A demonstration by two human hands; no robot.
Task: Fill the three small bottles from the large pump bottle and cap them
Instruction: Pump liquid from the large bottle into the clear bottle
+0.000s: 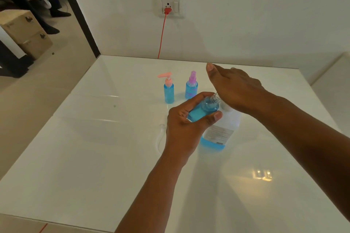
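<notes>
The left hand (186,119) curls round an uncapped small bottle (205,107) of blue liquid, fingers wrapped over its far side and the thumb pressed along its near side, so the body lies tilted in the grip with its clear threaded neck pointing up and to the right. That open neck sits just under the heel of the right hand (234,89), which lies flat, fingers straight and together, palm down over the top of the large pump bottle (219,132); the pump head itself is hidden beneath the palm. The large bottle stands on the white table (94,147), clear above and holding a low band of blue liquid at its base. Behind the left hand stand two filled small bottles, apart from each other: one with a pink pump cap (168,89) and one with a purple spray cap (191,86). A red cable (162,38) runs down the wall from the socket (170,5).
</notes>
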